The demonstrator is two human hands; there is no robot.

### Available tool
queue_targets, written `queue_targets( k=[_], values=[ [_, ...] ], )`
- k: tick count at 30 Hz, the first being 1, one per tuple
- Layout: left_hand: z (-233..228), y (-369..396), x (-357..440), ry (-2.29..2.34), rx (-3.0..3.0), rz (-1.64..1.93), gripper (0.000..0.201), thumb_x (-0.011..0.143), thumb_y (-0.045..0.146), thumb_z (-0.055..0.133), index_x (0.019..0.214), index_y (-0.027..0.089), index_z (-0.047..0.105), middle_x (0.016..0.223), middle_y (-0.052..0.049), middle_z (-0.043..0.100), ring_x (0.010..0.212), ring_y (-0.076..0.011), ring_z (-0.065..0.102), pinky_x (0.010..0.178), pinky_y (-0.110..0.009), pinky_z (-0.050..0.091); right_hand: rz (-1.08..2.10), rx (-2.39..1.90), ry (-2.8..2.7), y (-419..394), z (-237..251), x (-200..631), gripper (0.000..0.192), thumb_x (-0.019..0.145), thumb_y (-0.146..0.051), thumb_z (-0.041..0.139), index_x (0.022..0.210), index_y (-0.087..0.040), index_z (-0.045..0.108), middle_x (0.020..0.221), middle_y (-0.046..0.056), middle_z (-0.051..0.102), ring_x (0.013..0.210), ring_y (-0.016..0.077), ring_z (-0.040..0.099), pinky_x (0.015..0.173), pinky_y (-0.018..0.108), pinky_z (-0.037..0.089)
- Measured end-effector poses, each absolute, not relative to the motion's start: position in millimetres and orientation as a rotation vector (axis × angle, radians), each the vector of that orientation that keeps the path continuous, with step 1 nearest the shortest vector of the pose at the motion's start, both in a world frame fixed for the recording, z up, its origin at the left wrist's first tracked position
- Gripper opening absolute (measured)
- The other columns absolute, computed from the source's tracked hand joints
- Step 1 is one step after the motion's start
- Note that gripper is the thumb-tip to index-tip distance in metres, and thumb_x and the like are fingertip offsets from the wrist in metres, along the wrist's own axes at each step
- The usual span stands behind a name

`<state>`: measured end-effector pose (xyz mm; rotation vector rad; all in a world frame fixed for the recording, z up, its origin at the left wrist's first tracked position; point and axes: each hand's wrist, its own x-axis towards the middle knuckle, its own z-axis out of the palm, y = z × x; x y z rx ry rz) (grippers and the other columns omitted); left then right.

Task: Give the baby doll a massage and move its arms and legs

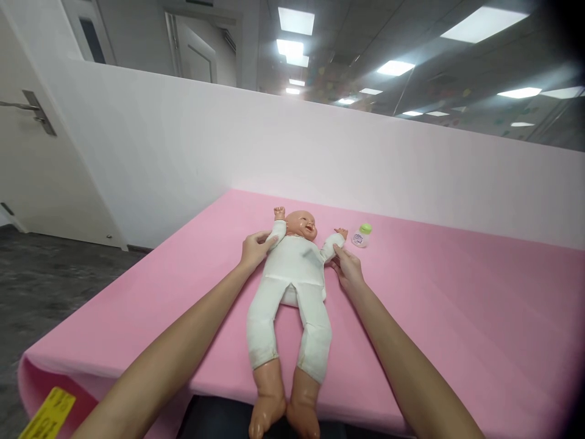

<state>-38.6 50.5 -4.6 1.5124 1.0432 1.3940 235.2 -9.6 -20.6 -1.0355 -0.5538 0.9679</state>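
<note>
A baby doll (295, 262) with a white cloth body lies on its back on the pink-covered table (434, 317). Its head points to the wall and its bare feet hang over the near edge. My left hand (256, 249) is closed around the doll's upper arm on the left, thumb on top. On the other side, my right hand (346, 265) grips the doll's other sleeve between thumb and fingers. Both doll arms are bent outward and up. Just beyond the right hand stands a small clear bottle (360, 238) with a green cap.
A low white partition (365, 158) runs along the table's far side. At the left is a door (41, 152) with a metal handle. A yellow label (50, 414) shows at the lower left, by the cloth's hanging edge.
</note>
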Motion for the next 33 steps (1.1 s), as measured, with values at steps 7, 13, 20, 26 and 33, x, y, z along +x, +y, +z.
queue_targets(
  k=[7,13,20,26,33],
  values=[
    [0.4,44.3,-37.4,1.049,1.542,1.376,0.047,0.073,0.043,0.082,0.114,0.019,0.079,0.119,-0.011,0.077,0.110,-0.0312,0.070,0.086,-0.037,0.055,0.917,-1.040,-0.673,-15.7,-17.6,229.2,0.028,0.065,-0.036,0.091,0.079,-0.019,0.074,0.078,0.003,0.074,0.073,0.0184,0.068,0.062,0.028,0.059],
    [3.2,43.9,-34.0,0.932,1.408,1.361,0.040,0.067,0.025,0.074,0.106,0.017,0.077,0.114,-0.009,0.077,0.104,-0.0269,0.069,0.088,-0.035,0.054,0.954,-0.930,-0.731,-18.2,-11.4,227.0,0.033,0.058,-0.021,0.087,0.090,-0.021,0.078,0.086,-0.001,0.075,0.078,0.0153,0.064,0.067,0.026,0.053],
    [6.4,40.8,-34.3,0.898,1.309,1.366,0.041,0.065,0.025,0.079,0.105,0.017,0.075,0.116,-0.010,0.076,0.108,-0.0264,0.069,0.088,-0.034,0.054,1.019,-0.897,-0.762,-17.7,-12.9,225.6,0.034,0.062,-0.024,0.089,0.093,-0.021,0.076,0.085,-0.001,0.074,0.072,0.0129,0.062,0.062,0.024,0.049],
    [1.6,48.7,-36.2,0.993,1.158,1.345,0.056,0.063,0.047,0.089,0.107,0.016,0.072,0.113,-0.014,0.076,0.098,-0.0259,0.071,0.073,-0.032,0.053,1.016,-0.917,-0.661,-12.2,-16.4,229.8,0.040,0.064,-0.040,0.092,0.092,-0.023,0.069,0.081,-0.001,0.072,0.076,0.0176,0.067,0.064,0.028,0.053],
    [1.3,49.2,-36.6,1.000,1.214,1.326,0.055,0.063,0.043,0.089,0.108,0.015,0.074,0.118,-0.015,0.075,0.103,-0.0271,0.070,0.078,-0.032,0.053,1.009,-0.926,-0.649,-13.8,-14.8,229.5,0.034,0.063,-0.036,0.091,0.087,-0.021,0.072,0.085,0.001,0.074,0.079,0.0179,0.066,0.065,0.027,0.053]
  ],
)
